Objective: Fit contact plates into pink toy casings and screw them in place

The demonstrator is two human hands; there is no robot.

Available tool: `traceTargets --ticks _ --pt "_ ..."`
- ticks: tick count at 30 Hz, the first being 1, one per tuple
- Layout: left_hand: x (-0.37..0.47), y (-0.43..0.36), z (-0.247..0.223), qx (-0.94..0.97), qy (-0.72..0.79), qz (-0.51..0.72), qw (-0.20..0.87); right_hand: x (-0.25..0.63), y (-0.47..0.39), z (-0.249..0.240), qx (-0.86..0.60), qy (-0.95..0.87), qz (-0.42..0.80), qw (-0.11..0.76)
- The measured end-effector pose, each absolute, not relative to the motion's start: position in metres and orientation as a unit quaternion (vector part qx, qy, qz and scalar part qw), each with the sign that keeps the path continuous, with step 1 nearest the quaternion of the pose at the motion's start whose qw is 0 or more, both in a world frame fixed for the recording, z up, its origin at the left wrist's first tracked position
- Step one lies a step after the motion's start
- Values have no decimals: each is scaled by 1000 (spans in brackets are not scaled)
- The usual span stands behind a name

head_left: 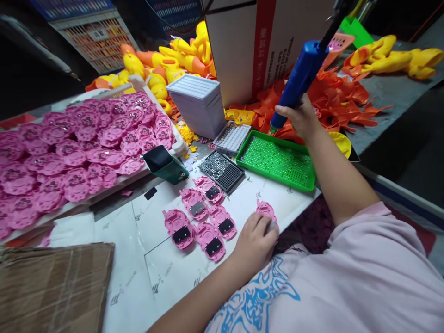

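Observation:
My right hand (301, 115) is wrapped round a blue electric screwdriver (296, 76), its lower end over the back left corner of a green tray (277, 159) of small screws. At the table's front edge, my left hand (256, 236) rests on a pink plastic part (266, 210), its fingers covering the near end. Left of that hand lie several pink parts with black rectangles, one of them a pink part (178, 229). Behind them sits a black perforated tray (222, 171) partly filled with small metal pieces.
A large tray (178, 141) of pink parts fills the left. Near it are a dark green bin (166, 164), stacked white trays (199, 106) and a cardboard piece (55, 286). Orange parts (347, 99) and a tall carton (236, 51) stand behind.

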State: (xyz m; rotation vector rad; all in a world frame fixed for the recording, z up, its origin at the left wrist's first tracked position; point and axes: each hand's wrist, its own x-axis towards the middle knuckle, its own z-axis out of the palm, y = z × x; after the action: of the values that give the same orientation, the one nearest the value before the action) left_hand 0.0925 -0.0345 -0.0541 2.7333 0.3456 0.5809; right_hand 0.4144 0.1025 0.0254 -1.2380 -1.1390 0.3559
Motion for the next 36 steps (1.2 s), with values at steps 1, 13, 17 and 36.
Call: traceTargets --ticks 1,13,17,36 --pt "93 -35 -54 956 124 203 170 409 104 32 -530 -496 158 670" --pt "85 -37 -57 953 150 174 197 300 85 40 -463 -286 146 826" --pt "80 -39 -64 961 146 169 160 296 79 28 -477 -309 138 811" --pt "81 -42 -65 957 196 169 135 307 86 12 -501 -301 213 783"
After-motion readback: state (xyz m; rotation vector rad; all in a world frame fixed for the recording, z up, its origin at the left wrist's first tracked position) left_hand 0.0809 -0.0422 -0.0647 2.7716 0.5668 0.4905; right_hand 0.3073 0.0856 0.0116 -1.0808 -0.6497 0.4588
